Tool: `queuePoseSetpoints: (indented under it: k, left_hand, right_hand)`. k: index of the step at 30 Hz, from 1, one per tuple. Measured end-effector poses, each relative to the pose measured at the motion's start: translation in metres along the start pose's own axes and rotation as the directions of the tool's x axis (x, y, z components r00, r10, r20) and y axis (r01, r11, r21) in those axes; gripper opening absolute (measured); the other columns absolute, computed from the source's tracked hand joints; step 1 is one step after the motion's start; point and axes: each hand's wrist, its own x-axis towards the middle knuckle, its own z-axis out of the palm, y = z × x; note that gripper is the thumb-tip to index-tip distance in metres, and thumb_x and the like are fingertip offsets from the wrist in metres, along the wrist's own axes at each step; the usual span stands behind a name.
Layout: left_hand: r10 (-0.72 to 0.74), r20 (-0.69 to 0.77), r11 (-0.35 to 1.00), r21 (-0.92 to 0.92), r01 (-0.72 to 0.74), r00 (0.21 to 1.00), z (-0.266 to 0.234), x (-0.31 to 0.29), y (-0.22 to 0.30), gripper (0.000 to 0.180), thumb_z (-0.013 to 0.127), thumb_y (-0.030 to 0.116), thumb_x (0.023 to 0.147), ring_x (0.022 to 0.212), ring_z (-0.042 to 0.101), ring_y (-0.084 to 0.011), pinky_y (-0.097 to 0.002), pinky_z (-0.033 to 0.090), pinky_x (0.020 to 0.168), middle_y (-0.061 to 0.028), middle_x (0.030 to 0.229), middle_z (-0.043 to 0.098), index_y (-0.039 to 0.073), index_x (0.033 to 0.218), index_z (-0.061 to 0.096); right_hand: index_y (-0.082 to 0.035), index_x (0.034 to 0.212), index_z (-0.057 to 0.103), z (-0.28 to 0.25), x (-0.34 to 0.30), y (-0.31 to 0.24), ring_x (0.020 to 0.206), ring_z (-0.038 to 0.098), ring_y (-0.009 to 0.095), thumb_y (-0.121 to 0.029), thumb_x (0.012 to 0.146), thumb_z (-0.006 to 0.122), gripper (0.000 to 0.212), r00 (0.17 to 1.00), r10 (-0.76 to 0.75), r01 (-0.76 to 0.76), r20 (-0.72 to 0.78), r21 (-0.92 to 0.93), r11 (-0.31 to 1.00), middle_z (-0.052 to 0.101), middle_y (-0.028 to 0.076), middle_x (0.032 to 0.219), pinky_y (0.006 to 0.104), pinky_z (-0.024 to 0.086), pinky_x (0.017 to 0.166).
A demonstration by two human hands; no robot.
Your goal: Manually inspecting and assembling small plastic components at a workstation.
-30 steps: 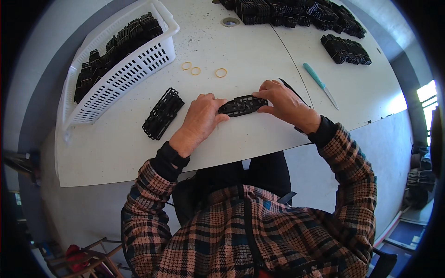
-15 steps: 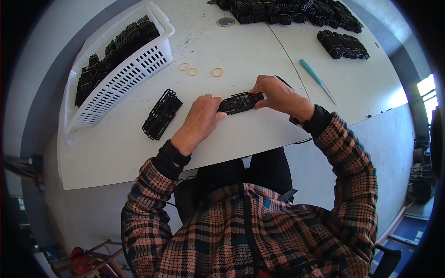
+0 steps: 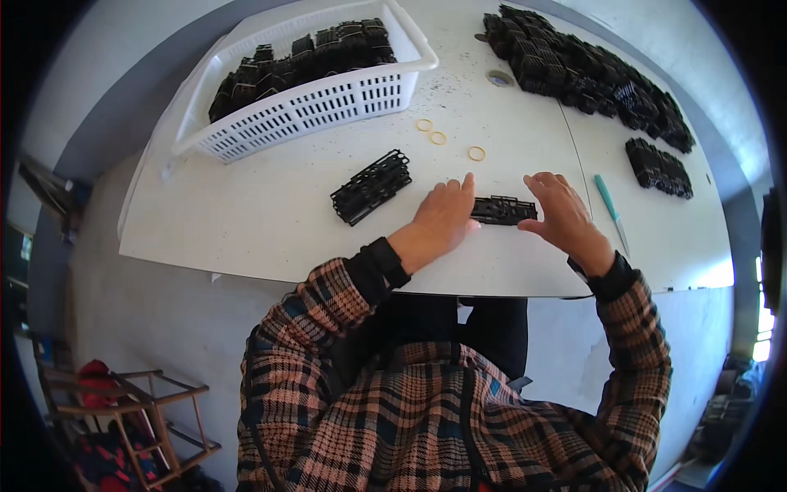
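Note:
A flat black openwork plastic part (image 3: 504,211) appears to lie on the white table, level, between my two hands. My left hand (image 3: 441,217) is at its left end, fingers stretched out and thumb beside the edge; that end is partly hidden. At the other end my right hand (image 3: 567,217) is open, thumb and fingers spread apart around the corner. Whether the right thumb touches the part I cannot tell. To the left of my hands rests a small stack of similar black parts (image 3: 370,187), set at a slant. Three yellow rubber bands (image 3: 476,153) lie beyond the hands.
A white slotted basket (image 3: 328,107) of bundled black parts stands at the far left. More bundles (image 3: 590,74) are piled at the far right, with a separate bundle (image 3: 659,167) nearer. A teal-handled knife (image 3: 605,197) and a tape roll (image 3: 499,79) lie on the table (image 3: 246,213).
Both hands have loosened from the black part, their fingers spreading; it was gripped at both ends before. The whole view has swung, shifting the tabletop things rightward.

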Motion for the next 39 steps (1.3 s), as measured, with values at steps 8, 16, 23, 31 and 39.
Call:
queuePoseSetpoints:
  k: [8,16,23,31,39]
  left_hand:
    - [0.083,0.129,0.996,-0.033,-0.079,0.988,-0.057,-0.084,0.048,0.049,0.072,0.019,0.080,0.088,0.056,-0.0310,-0.0407,0.046,0.079,-0.0141,0.095,0.057,0.002,0.121,0.053]
    - [0.066,0.016,0.936,-0.348,-0.056,0.998,-0.053,-0.127,0.057,0.035,0.071,0.016,0.083,0.085,0.057,-0.0286,-0.0368,0.047,0.076,-0.0118,0.090,0.058,0.002,0.113,0.059]
    - [0.043,0.008,0.901,-0.432,-0.035,0.999,-0.037,-0.138,0.050,0.032,0.071,0.016,0.086,0.083,0.059,-0.0273,-0.0351,0.049,0.075,-0.0112,0.090,0.060,0.002,0.113,0.059]
    - [0.043,-0.009,0.892,-0.450,-0.043,0.999,-0.033,-0.140,0.041,0.032,0.072,0.017,0.085,0.085,0.060,-0.0265,-0.0351,0.049,0.076,-0.0108,0.091,0.061,0.003,0.112,0.060]
    - [0.040,0.012,0.871,-0.490,-0.029,0.999,-0.035,-0.137,0.040,0.033,0.071,0.015,0.086,0.082,0.060,-0.0251,-0.0344,0.049,0.074,-0.0103,0.091,0.061,0.003,0.114,0.059]
  right_hand:
    - [0.000,0.127,0.055,-0.017,0.057,-0.080,0.119,0.052,0.033,-0.010,0.078,0.075,0.054,0.964,-0.232,0.195,0.130,0.245,0.950,0.057,0.016,0.129,0.0408,0.043,0.101]
    - [-0.001,0.131,0.052,0.032,0.122,-0.118,0.122,0.049,0.033,-0.005,0.079,0.072,0.056,0.918,-0.397,0.385,0.022,0.200,0.901,0.053,0.017,0.133,0.0432,0.040,0.104]
    - [0.001,0.122,0.057,0.044,0.147,-0.124,0.114,0.054,0.033,-0.002,0.079,0.071,0.045,0.880,-0.417,0.378,0.228,0.198,0.905,0.060,0.016,0.119,0.0407,0.044,0.098]
    - [0.001,0.118,0.060,0.039,0.140,-0.121,0.104,0.058,0.033,-0.001,0.077,0.071,0.043,0.893,-0.402,0.342,0.199,0.278,0.898,0.062,0.015,0.106,0.0408,0.049,0.088]
    - [-0.002,0.123,0.060,0.005,0.114,-0.120,0.098,0.062,0.031,-0.002,0.076,0.075,0.050,0.951,-0.286,0.238,0.115,0.312,0.920,0.061,0.014,0.113,0.0377,0.051,0.084]
